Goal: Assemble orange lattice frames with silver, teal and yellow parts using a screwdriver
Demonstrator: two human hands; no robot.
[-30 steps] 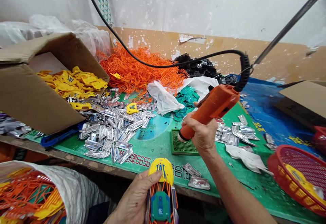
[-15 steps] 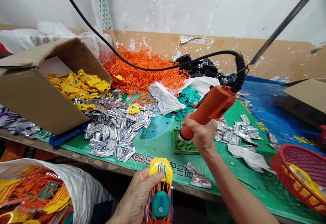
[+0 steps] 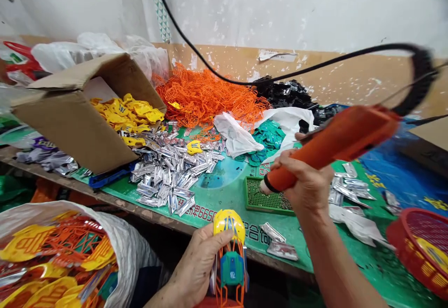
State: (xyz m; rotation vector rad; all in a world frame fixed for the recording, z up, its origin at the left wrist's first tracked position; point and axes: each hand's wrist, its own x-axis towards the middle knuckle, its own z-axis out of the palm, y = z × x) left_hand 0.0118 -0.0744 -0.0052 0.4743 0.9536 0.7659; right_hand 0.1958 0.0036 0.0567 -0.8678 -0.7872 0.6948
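The left hand [image 3: 194,270] is curled around a toy car [image 3: 229,263] and holds it tight. The fingers wrap around the car's yellow front, and the thumb lies on top. The toy is made of yellow, orange and green plastic, and it is held up in the air just past the front edge of the table. The right hand [image 3: 308,182] is closed tight around an orange power tool [image 3: 332,147] with a curly black cord [image 3: 422,72]. The back end of the tool looks a bit blurry. Its tip points down and sits just above a small green pad with many tiny holes [image 3: 266,200], close to the pad's top edge. The pad lies on a big green mat [image 3: 224,200] that covers the table. Two silver packets [image 3: 280,245] lie near the toy car, and a big pile of silver packets [image 3: 171,172] sits to the left of the pad. Behind them is a brown cardboard box [image 3: 70,116] full of yellow plastic bits [image 3: 126,112]. A heap of orange plastic frames [image 3: 206,98] sits by the wall, next to a black pile [image 3: 283,93] and some teal pieces [image 3: 268,140]. A red basket [image 3: 420,247] is on the right, and a white sack [image 3: 70,252] of orange and yellow parts is at the lower left.
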